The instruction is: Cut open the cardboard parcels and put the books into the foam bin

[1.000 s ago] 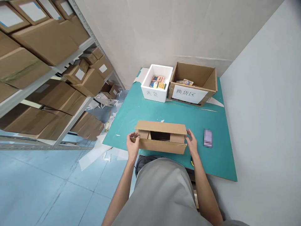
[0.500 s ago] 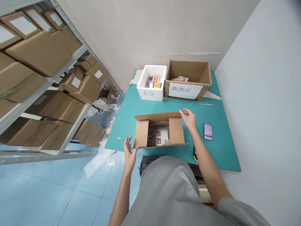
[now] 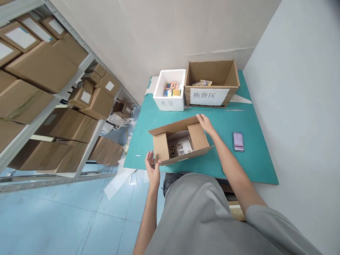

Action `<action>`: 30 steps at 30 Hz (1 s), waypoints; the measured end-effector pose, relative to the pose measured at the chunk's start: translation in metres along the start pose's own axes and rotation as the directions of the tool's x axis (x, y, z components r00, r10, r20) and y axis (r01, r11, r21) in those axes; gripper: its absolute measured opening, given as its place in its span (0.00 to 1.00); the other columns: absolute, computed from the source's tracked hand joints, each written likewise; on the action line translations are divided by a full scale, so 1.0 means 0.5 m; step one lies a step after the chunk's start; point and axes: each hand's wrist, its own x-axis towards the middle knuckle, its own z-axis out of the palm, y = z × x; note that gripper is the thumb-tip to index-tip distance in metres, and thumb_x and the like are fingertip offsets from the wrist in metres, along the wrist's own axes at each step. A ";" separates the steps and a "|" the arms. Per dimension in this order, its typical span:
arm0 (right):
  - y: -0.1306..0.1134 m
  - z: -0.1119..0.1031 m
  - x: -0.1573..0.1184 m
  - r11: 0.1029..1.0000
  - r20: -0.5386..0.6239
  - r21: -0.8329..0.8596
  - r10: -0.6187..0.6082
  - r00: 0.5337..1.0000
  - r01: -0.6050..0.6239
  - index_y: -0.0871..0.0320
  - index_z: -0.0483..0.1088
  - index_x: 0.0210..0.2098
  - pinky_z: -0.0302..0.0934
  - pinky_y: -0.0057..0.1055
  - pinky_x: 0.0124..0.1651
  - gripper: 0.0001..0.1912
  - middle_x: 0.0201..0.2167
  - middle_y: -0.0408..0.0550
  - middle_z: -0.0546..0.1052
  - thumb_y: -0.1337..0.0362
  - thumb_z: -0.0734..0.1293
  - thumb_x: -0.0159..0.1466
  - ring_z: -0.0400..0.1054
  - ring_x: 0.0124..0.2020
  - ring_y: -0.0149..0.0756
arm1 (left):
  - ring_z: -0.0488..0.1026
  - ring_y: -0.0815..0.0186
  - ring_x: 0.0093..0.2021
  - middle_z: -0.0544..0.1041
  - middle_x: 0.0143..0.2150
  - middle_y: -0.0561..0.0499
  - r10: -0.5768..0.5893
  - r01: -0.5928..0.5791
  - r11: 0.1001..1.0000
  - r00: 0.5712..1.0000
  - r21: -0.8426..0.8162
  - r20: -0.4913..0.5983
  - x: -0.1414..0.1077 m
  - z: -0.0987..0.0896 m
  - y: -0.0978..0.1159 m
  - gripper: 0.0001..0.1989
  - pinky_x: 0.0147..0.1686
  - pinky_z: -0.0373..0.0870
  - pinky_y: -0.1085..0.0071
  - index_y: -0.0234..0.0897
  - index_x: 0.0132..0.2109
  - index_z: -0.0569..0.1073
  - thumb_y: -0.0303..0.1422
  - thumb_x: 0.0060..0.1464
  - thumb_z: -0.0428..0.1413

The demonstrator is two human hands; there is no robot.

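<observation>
An open cardboard box [image 3: 160,146] sits turned at a slant near the front edge of the green table, its flaps spread. Inside lies a flat printed packet [image 3: 183,147] with small pictures. My left hand [image 3: 153,168] grips the box's near left corner, the thumb on the flap edge and the fingers curled at the side. At the far right corner, my right hand [image 3: 205,124] holds the upright back flap, its fingertips over the top edge.
Behind the box stand a white foam bin [image 3: 170,104] with colourful packs and a larger labelled carton [image 3: 233,79]. A phone [image 3: 238,141] lies on the green table [image 3: 255,163] at right. Shelves [image 3: 90,138] of cartons rise at left; paper scraps [image 3: 118,180] litter the floor.
The box has turned anticlockwise, its right end moving away and its near side now showing. My right hand has closed on the back flap, and my left hand has moved slightly right with the corner.
</observation>
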 end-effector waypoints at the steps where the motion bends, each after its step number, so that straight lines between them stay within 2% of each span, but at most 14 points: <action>1: 0.002 0.006 -0.008 1.000 -0.014 0.005 0.000 1.000 0.000 0.52 0.67 0.34 0.64 0.35 0.43 0.35 0.33 0.47 0.77 0.27 0.55 0.69 0.69 0.37 0.40 | 0.60 0.50 0.77 0.64 0.77 0.40 -0.003 0.003 1.000 1.000 0.002 0.002 0.004 0.003 0.002 0.35 0.74 0.62 0.51 0.47 0.73 0.62 0.42 0.62 0.61; 5: 0.007 0.025 -0.047 1.000 -0.121 -0.002 0.027 0.992 -0.027 0.51 0.66 0.33 0.61 0.34 0.43 0.34 0.32 0.45 0.75 0.29 0.53 0.72 0.66 0.35 0.39 | 0.66 0.50 0.74 0.70 0.72 0.40 0.001 -0.004 0.998 0.999 0.064 0.044 -0.001 -0.013 0.017 0.30 0.74 0.61 0.49 0.46 0.69 0.67 0.42 0.63 0.61; 8: 0.010 0.032 -0.082 0.998 -0.203 -0.017 0.050 0.978 -0.054 0.51 0.67 0.34 0.60 0.34 0.43 0.33 0.32 0.46 0.76 0.31 0.53 0.73 0.67 0.35 0.40 | 0.60 0.48 0.77 0.70 0.71 0.42 0.194 -0.200 0.934 0.980 0.296 0.048 -0.016 -0.037 0.040 0.20 0.76 0.52 0.45 0.46 0.62 0.75 0.42 0.66 0.61; 10: 0.011 0.036 -0.105 0.997 -0.254 -0.031 0.062 0.965 -0.072 0.51 0.67 0.35 0.60 0.35 0.45 0.33 0.34 0.48 0.77 0.31 0.52 0.74 0.69 0.37 0.41 | 0.61 0.47 0.76 0.76 0.65 0.44 0.331 -0.364 0.820 0.931 0.441 0.153 -0.024 -0.039 0.063 0.12 0.78 0.40 0.42 0.47 0.56 0.80 0.39 0.68 0.59; 12: 0.009 0.037 -0.123 0.995 -0.281 -0.038 0.073 0.957 -0.087 0.52 0.68 0.36 0.61 0.35 0.46 0.33 0.36 0.50 0.78 0.32 0.51 0.74 0.70 0.38 0.42 | 0.69 0.47 0.69 0.81 0.57 0.46 0.350 -0.490 0.735 0.866 0.468 0.357 -0.027 -0.021 0.086 0.11 0.78 0.36 0.41 0.50 0.55 0.82 0.38 0.68 0.60; 14: 0.005 0.035 -0.130 0.995 -0.287 -0.033 0.081 0.955 -0.094 0.52 0.69 0.38 0.61 0.35 0.46 0.33 0.37 0.51 0.79 0.32 0.51 0.74 0.71 0.39 0.42 | 0.75 0.46 0.61 0.82 0.53 0.45 0.305 -0.568 0.699 0.786 0.434 0.538 -0.022 0.011 0.103 0.15 0.75 0.49 0.43 0.51 0.58 0.81 0.39 0.65 0.63; 15: 0.003 0.034 -0.129 0.995 -0.284 -0.032 0.083 0.955 -0.096 0.52 0.70 0.38 0.61 0.35 0.45 0.34 0.37 0.51 0.79 0.32 0.51 0.74 0.71 0.39 0.42 | 0.76 0.46 0.58 0.82 0.53 0.43 0.288 -0.591 0.687 0.756 0.422 0.588 -0.018 0.030 0.108 0.17 0.71 0.57 0.46 0.50 0.59 0.81 0.39 0.64 0.64; 17: 0.000 0.029 -0.119 0.995 -0.271 -0.035 0.084 0.959 -0.097 0.52 0.70 0.37 0.61 0.34 0.44 0.35 0.36 0.51 0.80 0.31 0.51 0.74 0.70 0.38 0.42 | 0.75 0.47 0.52 0.81 0.49 0.40 0.284 -0.617 0.663 0.731 0.424 0.621 -0.009 0.061 0.110 0.13 0.59 0.67 0.51 0.48 0.55 0.82 0.39 0.66 0.62; 19: -0.001 0.024 -0.103 0.994 -0.253 -0.040 0.091 0.963 -0.104 0.53 0.70 0.35 0.59 0.34 0.42 0.36 0.34 0.50 0.79 0.29 0.51 0.73 0.69 0.36 0.41 | 0.74 0.50 0.46 0.79 0.42 0.40 0.296 -0.644 0.633 0.715 0.430 0.634 -0.007 0.074 0.100 0.09 0.51 0.68 0.55 0.46 0.48 0.83 0.38 0.69 0.57; 22: 0.003 0.022 -0.087 0.990 -0.261 -0.054 0.113 0.959 -0.131 0.53 0.68 0.31 0.55 0.34 0.36 0.36 0.28 0.47 0.76 0.29 0.52 0.72 0.65 0.30 0.38 | 0.69 0.54 0.37 0.71 0.33 0.44 0.306 -0.694 0.583 0.669 0.421 0.678 -0.025 0.062 0.073 0.12 0.43 0.66 0.59 0.46 0.40 0.82 0.35 0.71 0.54; 24: 0.005 0.025 -0.086 0.986 -0.292 -0.057 0.133 0.947 -0.156 0.53 0.66 0.29 0.52 0.34 0.35 0.37 0.25 0.46 0.73 0.28 0.53 0.72 0.62 0.27 0.37 | 0.65 0.56 0.33 0.67 0.30 0.47 0.293 -0.708 0.558 0.656 0.433 0.696 -0.046 0.047 0.058 0.14 0.39 0.65 0.61 0.46 0.38 0.80 0.33 0.71 0.52; 26: 0.007 0.031 -0.089 0.983 -0.322 -0.054 0.147 0.935 -0.174 0.52 0.64 0.27 0.50 0.35 0.34 0.37 0.24 0.45 0.72 0.28 0.52 0.72 0.59 0.26 0.36 | 0.65 0.56 0.33 0.65 0.30 0.48 0.259 -0.696 0.556 0.665 0.455 0.700 -0.061 0.039 0.054 0.15 0.39 0.64 0.61 0.46 0.38 0.79 0.32 0.71 0.50; 28: 0.010 0.038 -0.092 0.980 -0.344 -0.061 0.156 0.926 -0.188 0.52 0.63 0.27 0.50 0.35 0.34 0.37 0.24 0.45 0.71 0.28 0.51 0.72 0.59 0.26 0.36 | 0.67 0.55 0.34 0.68 0.32 0.48 0.208 -0.660 0.594 0.678 0.460 0.705 -0.058 0.041 0.065 0.13 0.39 0.65 0.61 0.46 0.38 0.79 0.35 0.70 0.53; 30: 0.015 0.045 -0.092 0.977 -0.357 -0.078 0.159 0.920 -0.199 0.51 0.64 0.27 0.50 0.35 0.34 0.37 0.24 0.46 0.73 0.27 0.51 0.72 0.60 0.27 0.38 | 0.70 0.55 0.37 0.73 0.35 0.46 0.126 -0.586 0.677 0.688 0.446 0.714 -0.030 0.051 0.090 0.11 0.39 0.66 0.61 0.46 0.38 0.80 0.44 0.66 0.59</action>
